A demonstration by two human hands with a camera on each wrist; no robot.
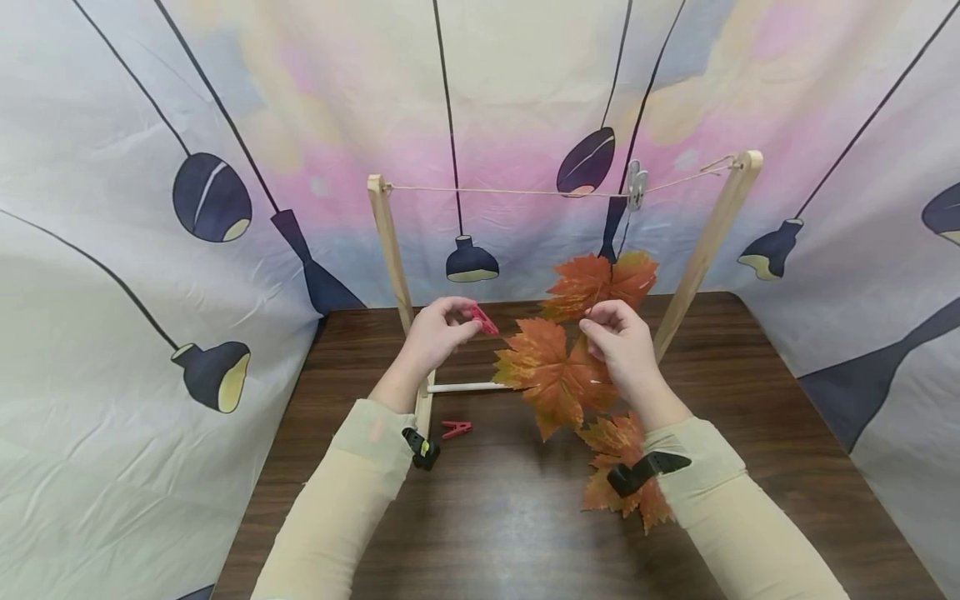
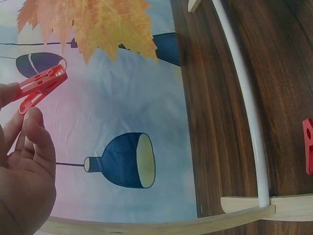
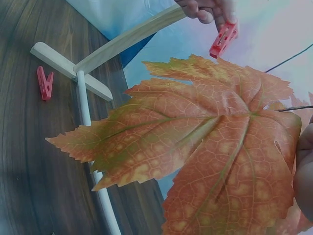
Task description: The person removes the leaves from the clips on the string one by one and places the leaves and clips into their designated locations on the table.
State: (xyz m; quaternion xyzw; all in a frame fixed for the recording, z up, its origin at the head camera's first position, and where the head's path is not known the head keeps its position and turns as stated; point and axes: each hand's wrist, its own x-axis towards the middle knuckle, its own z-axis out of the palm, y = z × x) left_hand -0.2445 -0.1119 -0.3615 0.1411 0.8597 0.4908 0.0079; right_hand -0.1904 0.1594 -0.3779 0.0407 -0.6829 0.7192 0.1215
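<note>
My left hand [image 1: 442,333] pinches a red clothespin [image 2: 44,85] between thumb and fingers, to the left of the leaves. In my right hand [image 1: 621,337] is the thin stem of an orange maple leaf [image 1: 558,371], whose blade hangs below the fingers; this leaf fills much of the right wrist view. Behind it, a second maple leaf [image 1: 592,287] hangs by its stem from a grey clothespin [image 1: 637,185] on the string [image 1: 510,192]. A third maple leaf [image 1: 618,454] lies on the table, partly hidden under my right wrist.
A wooden frame with a left post [image 1: 390,242] and a right post [image 1: 705,250] holds the string, joined low down by a white rod [image 1: 468,387]. Another red clothespin [image 1: 456,429] lies on the wooden table [image 1: 487,517]. A printed curtain [image 1: 337,100] surrounds the table.
</note>
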